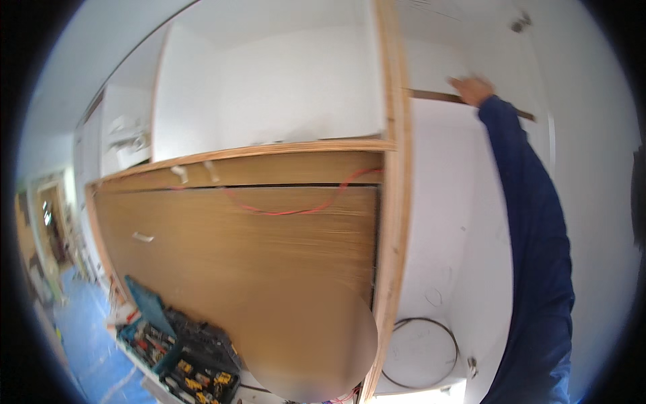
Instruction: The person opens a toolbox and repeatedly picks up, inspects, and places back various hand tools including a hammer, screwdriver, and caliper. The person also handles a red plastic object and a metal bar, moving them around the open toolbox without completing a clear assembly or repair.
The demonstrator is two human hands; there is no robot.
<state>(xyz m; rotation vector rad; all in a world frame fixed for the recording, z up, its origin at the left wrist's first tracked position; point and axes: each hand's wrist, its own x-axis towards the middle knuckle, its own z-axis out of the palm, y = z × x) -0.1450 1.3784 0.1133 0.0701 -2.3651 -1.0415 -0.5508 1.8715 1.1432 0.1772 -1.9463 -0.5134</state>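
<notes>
My right arm, in a dark blue sleeve, reaches up from the lower right into a tall white cabinet bay. My right hand (pixel 473 90) is at a narrow brown strip (pixel 437 96) that runs across the bay's white back panel (pixel 441 148). Its fingers look stretched out toward the left, though motion smears them, and nothing shows in the hand. Whether the hand touches the strip or hovers before it I cannot tell. My left hand is out of view.
A wooden upright (pixel 395 202) divides the bay from a wood-brown panel (pixel 269 249) with a red wire (pixel 279 213) hanging across it. A coiled cable (pixel 456 347) lies low in the bay. Open tool cases (pixel 202 380) stand at the lower left, beside a blue-covered floor (pixel 77 337).
</notes>
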